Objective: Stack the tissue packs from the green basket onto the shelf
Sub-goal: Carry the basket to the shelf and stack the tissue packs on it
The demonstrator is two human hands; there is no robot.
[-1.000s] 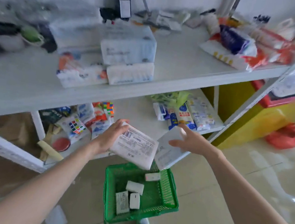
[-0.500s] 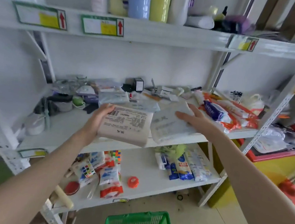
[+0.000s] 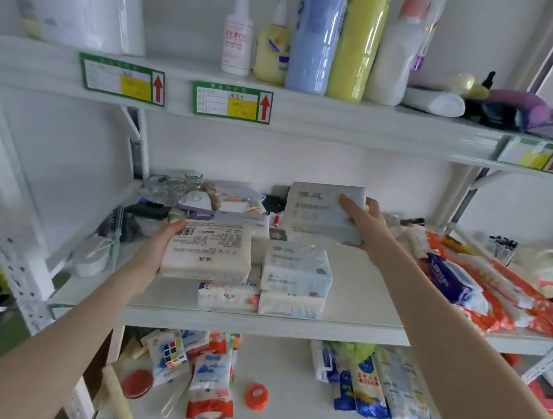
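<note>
White shelf (image 3: 360, 308), each hand's fingers gripping a tissue pack

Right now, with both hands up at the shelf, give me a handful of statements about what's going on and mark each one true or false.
1. The left hand holds a tissue pack with a barcode facing up. True.
2. The right hand is empty. False: it holds a pale blue pack over the middle shelf.
3. Tissue packs already lie stacked on the middle shelf between the two arms. True: a small stack sits there.
4. The green basket is in view on the floor. False: it cannot be seen.
5. Tall blue and yellow rolls stand on the bottom shelf. False: the blue roll and yellow roll stand on the top shelf.
</note>
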